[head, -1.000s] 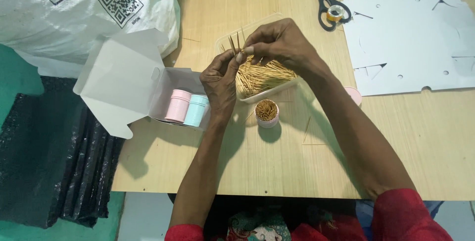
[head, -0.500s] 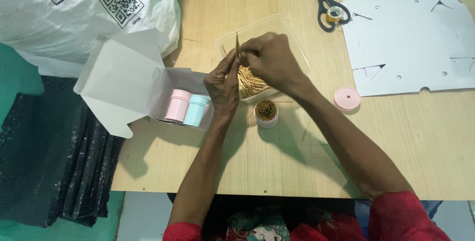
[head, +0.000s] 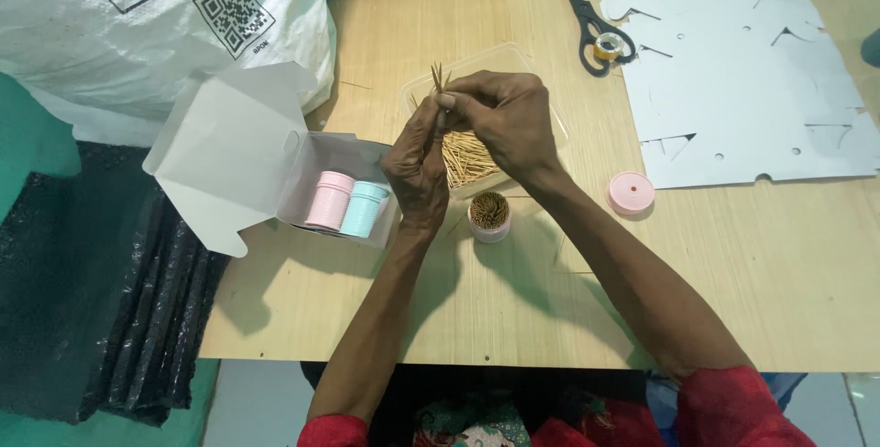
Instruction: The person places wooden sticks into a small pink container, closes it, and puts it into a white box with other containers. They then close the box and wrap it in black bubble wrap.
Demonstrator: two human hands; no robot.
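Note:
Both my hands are raised over a clear plastic tray heaped with loose toothpicks. My left hand and my right hand pinch together a small bundle of toothpicks, tips pointing up. Just below the tray stands a small pink round container, uncapped and packed with upright toothpicks. Its pink lid lies flat on the table to the right.
An open white cardboard box holds a pink capped container and a light blue one. Black scissors and flat white die-cut cardboard sheets lie at the back right. A white woven sack sits at the back left, black plastic sheets beside the table.
My hands have lifted a small bunch of toothpicks up out of the tray and now hold it upright. The pink lid came into view as my right arm shifted.

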